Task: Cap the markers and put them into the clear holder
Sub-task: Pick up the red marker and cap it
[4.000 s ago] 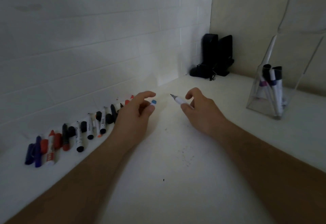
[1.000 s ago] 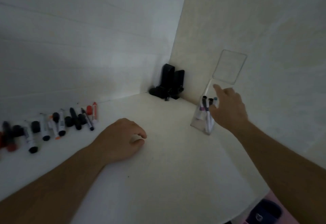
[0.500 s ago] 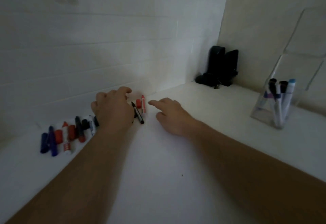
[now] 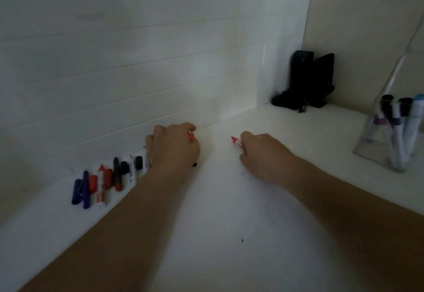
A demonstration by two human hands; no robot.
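My right hand [image 4: 261,154] grips an uncapped red marker [image 4: 235,141], whose red tip points left out of my fist. My left hand [image 4: 174,146] curls over the right end of a row of markers and caps [image 4: 103,181] along the wall, and pinches a red cap [image 4: 191,135] at its fingertips. The two hands are a short way apart above the white counter. At the far right stands the clear holder [image 4: 367,149] with several capped markers [image 4: 399,131] upright in it.
The white counter [image 4: 229,211] meets a white tiled wall on the left and a beige wall at the back right. A black object [image 4: 307,80] stands in the far corner. A black marker's end [image 4: 195,164] pokes out under my left hand.
My right hand has picked the red marker out of the row and pulled it to the right. My left hand has taken hold of the red cap. The view has shifted slightly.
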